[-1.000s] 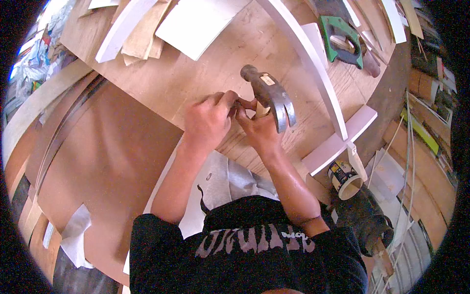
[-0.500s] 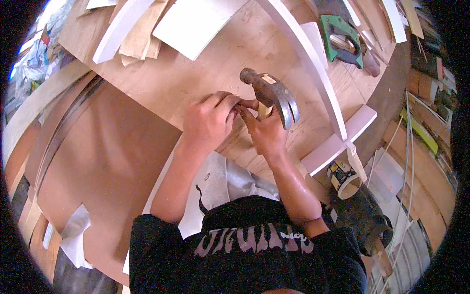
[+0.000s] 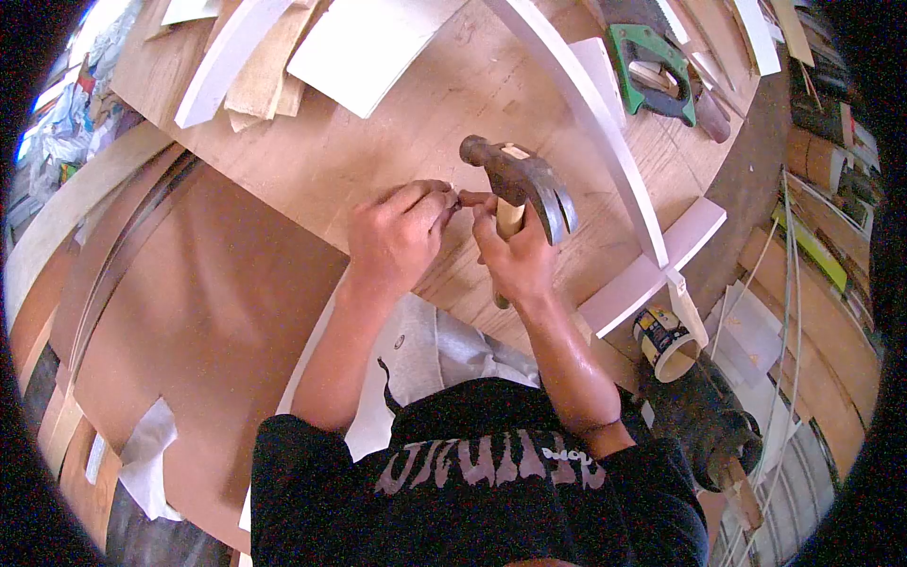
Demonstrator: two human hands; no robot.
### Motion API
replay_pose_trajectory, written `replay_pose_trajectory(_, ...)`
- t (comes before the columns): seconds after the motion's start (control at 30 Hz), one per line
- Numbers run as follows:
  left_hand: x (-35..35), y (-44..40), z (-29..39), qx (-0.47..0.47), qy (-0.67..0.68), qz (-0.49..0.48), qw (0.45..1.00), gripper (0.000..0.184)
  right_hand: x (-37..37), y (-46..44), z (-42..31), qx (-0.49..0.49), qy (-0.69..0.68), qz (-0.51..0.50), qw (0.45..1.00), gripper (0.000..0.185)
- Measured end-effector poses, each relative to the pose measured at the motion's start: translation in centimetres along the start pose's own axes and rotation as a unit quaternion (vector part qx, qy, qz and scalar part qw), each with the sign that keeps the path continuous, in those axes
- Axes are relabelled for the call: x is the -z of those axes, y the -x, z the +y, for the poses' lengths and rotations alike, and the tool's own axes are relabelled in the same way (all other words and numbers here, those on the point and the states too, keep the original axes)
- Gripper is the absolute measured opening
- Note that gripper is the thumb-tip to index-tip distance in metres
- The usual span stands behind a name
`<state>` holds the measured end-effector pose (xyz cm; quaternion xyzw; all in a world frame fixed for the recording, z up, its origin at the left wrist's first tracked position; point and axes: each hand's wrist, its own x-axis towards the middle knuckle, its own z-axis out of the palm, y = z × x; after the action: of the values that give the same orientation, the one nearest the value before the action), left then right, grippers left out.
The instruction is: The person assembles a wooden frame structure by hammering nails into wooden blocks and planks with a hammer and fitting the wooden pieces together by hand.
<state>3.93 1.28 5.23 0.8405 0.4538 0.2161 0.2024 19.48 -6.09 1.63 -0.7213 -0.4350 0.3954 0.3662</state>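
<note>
My right hand [image 3: 518, 253] is wrapped round the wooden handle of a claw hammer [image 3: 518, 176], whose head stands above the fist with the claw to the right. My left hand [image 3: 395, 234] is closed, its thumb and fingers pinched near the right hand's outstretched fingertip. Whatever small thing lies in that pinch is too small to make out. Both hands are over a light wooden board [image 3: 397, 142], close to its near edge.
White panels [image 3: 364, 52] lie at the back. A curved white strip [image 3: 590, 123] runs down to a short white board [image 3: 652, 269] on the right. A green-handled saw [image 3: 652, 74] lies back right; a cup-like container [image 3: 666, 342] stands front right. Brown sheet [image 3: 208, 331] fills the left.
My right thumb has drawn back from the left fingertips, and more of the hammer handle shows below the fist. The left hand has shifted slightly left.
</note>
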Motion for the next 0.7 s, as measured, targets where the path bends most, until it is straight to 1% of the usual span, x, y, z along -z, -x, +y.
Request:
replay_pose_trajectory(0.07, 0.1, 0.0, 0.1, 0.004, 0.013, 0.001, 1.000, 0.012, 0.5, 0.3, 0.1, 0.036, -0.024, 0.013, 0.999, 0.023)
replay_pose_trajectory(0.1, 0.1, 0.0, 0.2, 0.004, 0.013, 0.001, 1.000, 0.012, 1.1, 0.7, -0.6, -0.026, -0.017, 0.002, 1.000, 0.027)
replay_pose_trajectory(0.17, 0.2, -0.1, 0.3, 0.015, 0.011, -0.002, 1.000, 0.012, 2.3, 1.9, -1.5, -0.087, -0.010, -0.010, 0.996, 0.030)
replay_pose_trajectory(0.27, 0.1, -0.2, 0.1, 0.003, 0.014, 0.015, 1.000, 0.012, 4.6, 3.9, -3.0, -0.074, -0.011, -0.013, 0.997, 0.025)
replay_pose_trajectory(0.3, -0.1, -0.2, -0.1, 0.004, 0.016, 0.015, 1.000, 0.012, 5.5, 4.3, -4.1, -0.028, 0.018, -0.045, 0.998, 0.023)
replay_pose_trajectory(0.37, -0.4, 0.0, -0.4, 0.000, 0.039, 0.024, 0.999, 0.013, 6.0, 5.0, -5.1, -0.008, 0.030, -0.094, 0.995, 0.023)
replay_pose_trajectory(0.4, -0.4, 0.0, -0.4, 0.000, 0.039, 0.024, 0.999, 0.013, 6.1, 5.3, -5.5, -0.008, 0.031, -0.094, 0.995, 0.023)
replay_pose_trajectory(0.47, -0.4, 0.0, -0.5, 0.001, 0.032, 0.011, 0.999, 0.013, 6.2, 6.0, -6.3, 0.093, 0.096, -0.064, 0.989, 0.026)
replay_pose_trajectory(0.53, -0.4, 0.0, -0.4, 0.003, 0.037, 0.016, 0.999, 0.012, 5.9, 6.9, -4.8, 0.122, 0.097, -0.075, 0.985, 0.033)
replay_pose_trajectory(0.57, -0.4, 0.0, -0.2, 0.004, 0.044, 0.023, 0.999, 0.011, 5.5, 6.9, -4.1, 0.190, 0.174, -0.073, 0.964, 0.035)
replay_pose_trajectory(0.6, -0.3, 0.0, -0.2, 0.004, 0.045, 0.023, 0.999, 0.011, 5.3, 6.7, -3.5, 0.256, 0.250, -0.071, 0.931, 0.038)
replay_pose_trajectory(0.67, -0.1, -0.2, -0.1, 0.015, 0.064, 0.015, 0.998, 0.010, 4.5, 5.8, -3.5, 0.146, 0.106, -0.071, 0.981, 0.042)
replay_pose_trajectory(0.7, -0.1, -0.4, -0.2, 0.013, 0.065, 0.016, 0.998, 0.010, 4.9, 5.9, -3.6, 0.155, 0.121, -0.079, 0.977, 0.041)
